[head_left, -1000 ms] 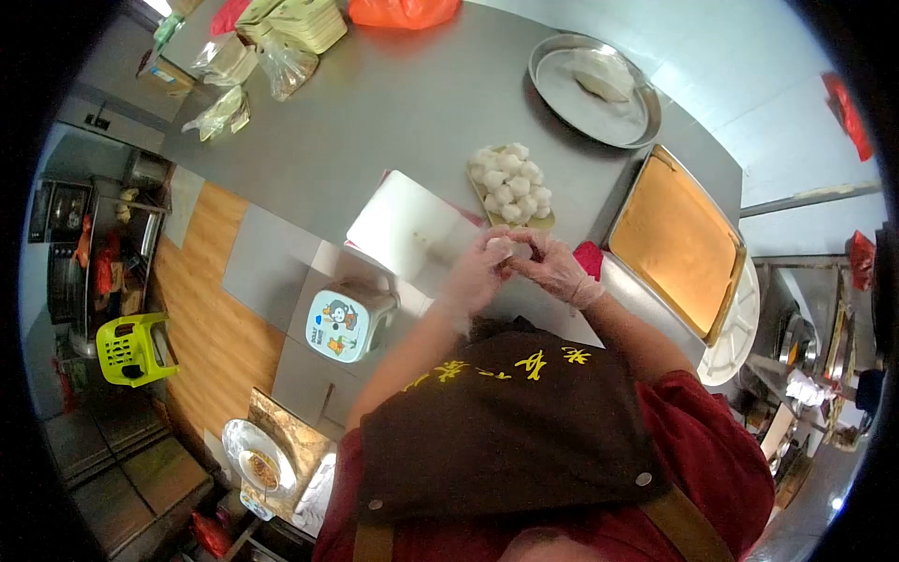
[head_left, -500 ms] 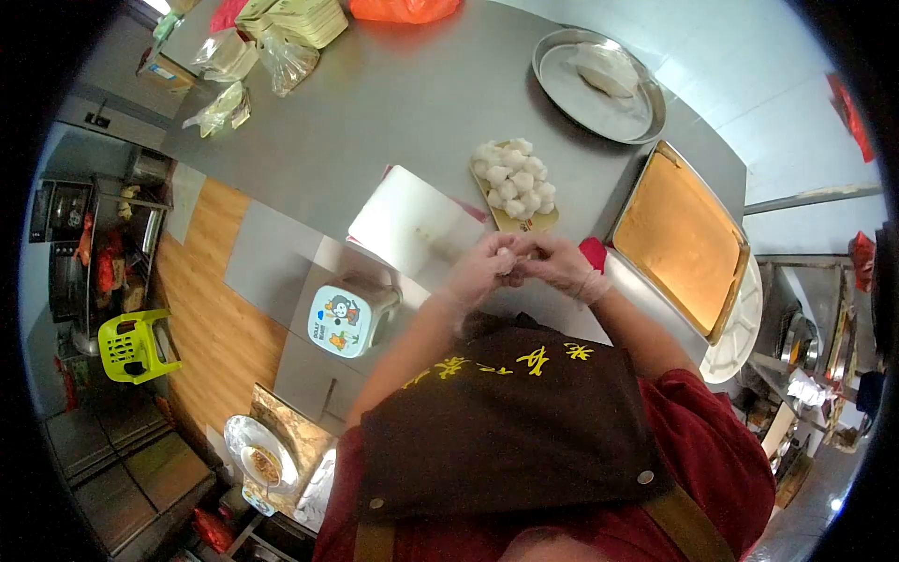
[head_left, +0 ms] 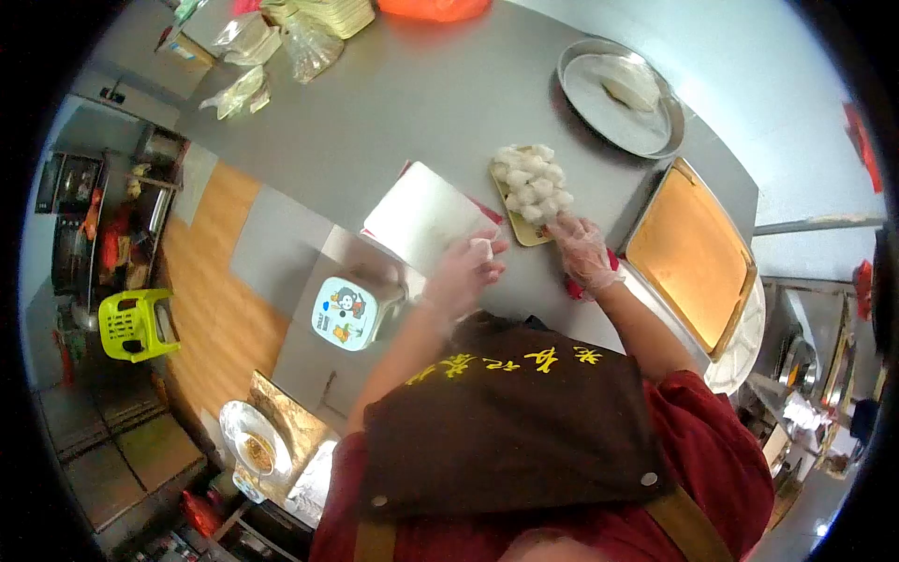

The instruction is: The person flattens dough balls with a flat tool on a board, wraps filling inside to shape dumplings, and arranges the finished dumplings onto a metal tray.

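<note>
My left hand, in a clear glove, is curled round a small white ball beside the lower right edge of a white board. Gloved as well, my right hand reaches to the lower end of a small yellowish tray heaped with white balls. Its fingertips are bent near the lowest balls; whether they grip one is hidden. A red cloth lies partly under the right hand.
A round metal pan holding a pale item stands at the back right. Near my right arm lies a rectangular tray with a golden-brown sheet. Plastic bags sit at the back left. A stool stands below the table.
My hands, together before, have come apart. The right one has moved up to the tray of white balls; the left one has kept a white ball. The whole view has shifted slightly.
</note>
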Motion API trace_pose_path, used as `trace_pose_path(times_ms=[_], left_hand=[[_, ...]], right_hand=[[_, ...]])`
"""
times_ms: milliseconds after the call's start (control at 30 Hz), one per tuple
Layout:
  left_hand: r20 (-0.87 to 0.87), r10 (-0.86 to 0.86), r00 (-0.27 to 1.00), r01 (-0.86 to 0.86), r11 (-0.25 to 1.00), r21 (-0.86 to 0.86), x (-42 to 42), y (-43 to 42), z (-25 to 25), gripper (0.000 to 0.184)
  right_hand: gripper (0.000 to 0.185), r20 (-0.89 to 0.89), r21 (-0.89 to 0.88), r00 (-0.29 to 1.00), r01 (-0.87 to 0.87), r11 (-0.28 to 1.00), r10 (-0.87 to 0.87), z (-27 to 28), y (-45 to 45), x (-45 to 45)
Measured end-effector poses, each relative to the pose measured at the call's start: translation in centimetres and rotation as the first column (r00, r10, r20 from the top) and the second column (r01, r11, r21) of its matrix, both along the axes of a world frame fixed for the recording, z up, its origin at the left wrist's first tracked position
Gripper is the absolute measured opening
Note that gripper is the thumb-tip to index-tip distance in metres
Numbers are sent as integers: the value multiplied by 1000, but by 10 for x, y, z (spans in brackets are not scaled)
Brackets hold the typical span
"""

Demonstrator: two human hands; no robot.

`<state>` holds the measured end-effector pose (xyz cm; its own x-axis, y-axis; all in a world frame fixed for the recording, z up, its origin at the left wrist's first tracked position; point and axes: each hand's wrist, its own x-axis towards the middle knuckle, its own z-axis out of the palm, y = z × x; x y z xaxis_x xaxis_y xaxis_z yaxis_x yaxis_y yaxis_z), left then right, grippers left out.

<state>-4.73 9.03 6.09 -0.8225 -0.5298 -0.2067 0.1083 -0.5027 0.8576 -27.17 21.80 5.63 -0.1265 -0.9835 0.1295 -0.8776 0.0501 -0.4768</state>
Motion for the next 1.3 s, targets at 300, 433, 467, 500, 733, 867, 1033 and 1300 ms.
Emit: trace_pose_path(times_ms=[300, 433, 467, 500, 733, 867, 1033, 1300], left_hand=[[414, 123, 902, -102, 992, -74, 84, -2, 43, 44], [504, -24, 864, 70, 995, -73, 115, 11, 28, 42], [556, -30, 830, 105, 989, -103, 121, 11, 15, 40], [555, -18, 832, 92, 990, -106, 122, 9, 16, 40], [463, 493, 737, 79, 618, -782, 53, -64, -30, 40], [598, 490, 634, -86, 813, -576, 24, -96, -101, 40], [190, 864, 465, -508, 437, -743, 66, -43, -64, 19], [208, 416, 885, 244, -33, -969, 30, -101, -24, 39]], right_hand=[[51, -35, -133, 996, -80, 988, 76, -17, -38, 79], [61, 217, 75, 976, -4, 997, -12, 20, -73, 137], [61, 128, 164, 992, -20, 986, -1, 40, -84, 137], [61, 39, 253, 999, -24, 967, 15, 57, -95, 137], [28, -218, 390, 936, -178, 903, 278, 153, -224, 136], [26, -406, 380, 750, -381, 843, 522, 131, -250, 126], [35, -203, 487, 949, -115, 866, 240, 119, -154, 128], [45, -12, 538, 994, 101, 837, -112, 20, -112, 127]])
